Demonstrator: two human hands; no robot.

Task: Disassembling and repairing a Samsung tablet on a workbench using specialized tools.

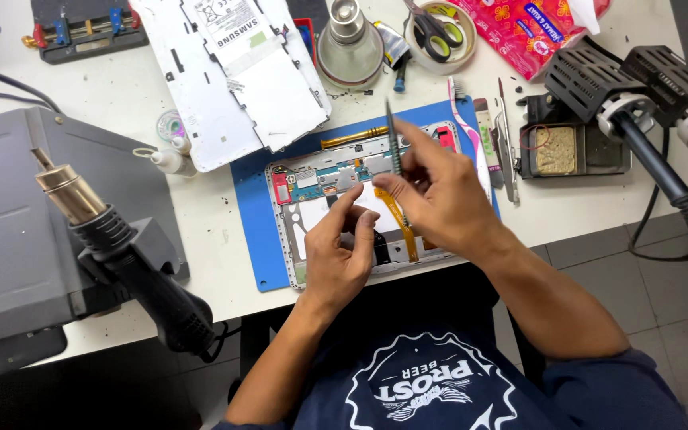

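Right hand pinches thin tweezers above opened tablet on blue mat; left hand, grip empty, presses its board. Tip slip could tear orange flex cable.

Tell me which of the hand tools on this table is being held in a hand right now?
The thin dark tweezers, pinched upright in the right hand over the opened tablet. The scissors and the gold screwdriver lie untouched on the table.
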